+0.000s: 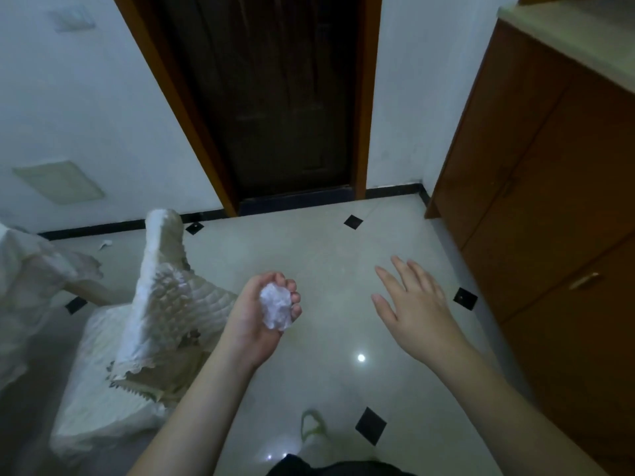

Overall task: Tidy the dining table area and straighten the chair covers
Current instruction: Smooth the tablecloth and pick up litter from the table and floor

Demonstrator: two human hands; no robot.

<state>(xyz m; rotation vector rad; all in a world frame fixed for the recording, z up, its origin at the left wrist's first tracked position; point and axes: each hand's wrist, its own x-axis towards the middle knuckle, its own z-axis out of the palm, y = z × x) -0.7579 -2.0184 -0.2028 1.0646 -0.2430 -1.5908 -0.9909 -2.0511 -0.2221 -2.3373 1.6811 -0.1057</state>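
Left hand [264,314] grip clamped on a crumpled white wad [276,309], palm up, over the floor [343,269]. Right hand [412,304] empty, fingers spread apart, held just right of it. Covered chair [154,324] sits directly left of the left hand, backrest long axis running up-frame; cover rumpled. Left hand nearer but occupied, so the wad likely gets binned first. No bin visible.

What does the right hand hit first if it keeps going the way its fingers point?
Nothing close. The right hand is open, fingers aimed forward and slightly left over bare tiled floor. That line runs on toward the dark door and its frame. Depth is unclear, so the floor may come first.
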